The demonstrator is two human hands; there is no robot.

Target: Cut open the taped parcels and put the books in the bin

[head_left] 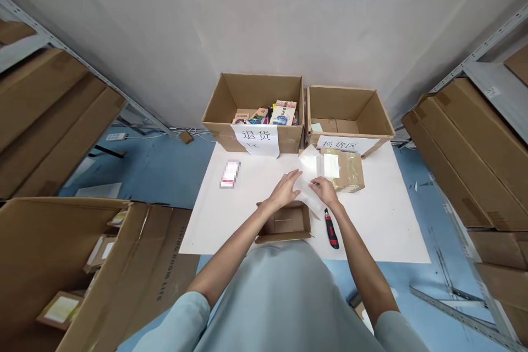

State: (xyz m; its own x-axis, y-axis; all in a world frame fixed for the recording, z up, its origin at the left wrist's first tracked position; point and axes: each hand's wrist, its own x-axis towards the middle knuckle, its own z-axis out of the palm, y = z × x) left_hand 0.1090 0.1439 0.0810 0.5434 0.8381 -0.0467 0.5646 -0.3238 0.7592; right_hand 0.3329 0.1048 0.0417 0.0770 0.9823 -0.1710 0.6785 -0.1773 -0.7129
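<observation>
My right hand pinches a thin, translucent white plastic sheet or bag over the middle of the white table. Beside the sheet's left edge, my left hand has its fingers stretched out; whether they touch the sheet is unclear. Under my left hand sits a small open cardboard box at the table's near edge, with nothing visible inside. A red and black utility knife lies just below my right hand. Behind that hand is a taped cardboard parcel with white labels.
Two open cartons stand at the back: the left carton holds several books, the right carton a pale item. A pixelated pink-white item lies left. A large carton with parcels stands lower left; shelved boxes flank the right.
</observation>
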